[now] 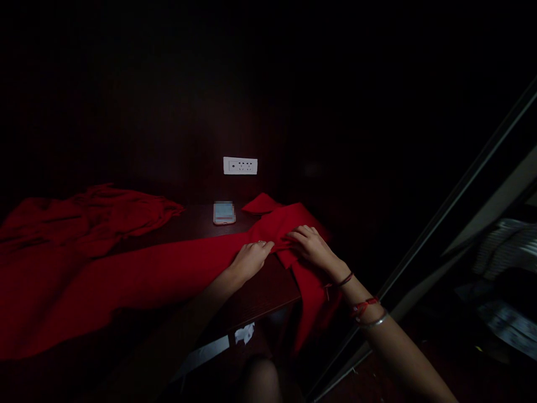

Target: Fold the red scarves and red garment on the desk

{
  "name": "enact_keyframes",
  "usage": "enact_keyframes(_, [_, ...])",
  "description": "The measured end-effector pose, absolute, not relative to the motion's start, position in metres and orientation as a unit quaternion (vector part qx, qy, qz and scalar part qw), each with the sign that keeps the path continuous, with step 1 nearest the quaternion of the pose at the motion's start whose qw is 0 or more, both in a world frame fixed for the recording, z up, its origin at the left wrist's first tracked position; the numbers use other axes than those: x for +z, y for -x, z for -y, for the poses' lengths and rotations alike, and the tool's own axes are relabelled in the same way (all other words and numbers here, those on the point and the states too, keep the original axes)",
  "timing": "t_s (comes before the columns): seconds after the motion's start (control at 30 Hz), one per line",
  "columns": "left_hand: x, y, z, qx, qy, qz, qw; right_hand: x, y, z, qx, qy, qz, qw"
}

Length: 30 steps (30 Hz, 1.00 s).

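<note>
A long red cloth [138, 274] lies spread across a dark wooden table [260, 296], its right end hanging over the table's edge. My left hand [250, 258] rests on the cloth with the fingers curled and pinching a fold; a ring shows on one finger. My right hand [311, 245] lies on the cloth just to the right, fingers bent and pressing down on the same folded part. Bracelets circle the right wrist.
A phone [224, 212] with a lit screen lies on the table behind the hands. A white wall socket [240, 165] is above it. Bunched red fabric [100, 215] lies at the left. A slanted frame [453, 207] and striped items [507, 246] stand at the right.
</note>
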<state>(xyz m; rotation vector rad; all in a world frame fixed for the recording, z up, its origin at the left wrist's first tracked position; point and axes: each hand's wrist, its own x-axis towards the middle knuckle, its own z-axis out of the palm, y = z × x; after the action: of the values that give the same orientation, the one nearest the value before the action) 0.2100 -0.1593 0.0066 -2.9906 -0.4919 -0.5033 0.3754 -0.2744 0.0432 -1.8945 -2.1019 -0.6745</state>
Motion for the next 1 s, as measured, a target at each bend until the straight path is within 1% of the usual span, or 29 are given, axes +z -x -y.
enact_keyframes(0.23, [0.009, -0.208, 0.163, -0.17, 0.973, 0.149, 0.053, 0.048, -0.365, 0.265, -0.215, 0.622, 0.75, 0.07])
enact_keyframes(0.4, [0.009, -0.209, 0.171, -0.206, 0.964, 0.151, 0.069, 0.047, -0.368, 0.265, -0.211, 0.612, 0.759, 0.067])
enact_keyframes(0.57, [0.011, -0.21, 0.168, -0.204, 0.962, 0.172, 0.054, 0.048, -0.364, 0.27, -0.218, 0.622, 0.75, 0.05])
enact_keyframes(0.67, [0.013, -0.209, 0.164, -0.194, 0.966, 0.164, 0.048, 0.049, -0.362, 0.269, -0.221, 0.621, 0.749, 0.058])
enact_keyframes(0.83, [0.014, -0.207, 0.161, -0.17, 0.968, 0.161, 0.086, 0.049, -0.364, 0.263, -0.22, 0.628, 0.745, 0.047])
enact_keyframes(1.0, [0.012, -0.207, 0.161, -0.202, 0.961, 0.162, 0.093, 0.053, -0.367, 0.265, -0.213, 0.618, 0.756, 0.042])
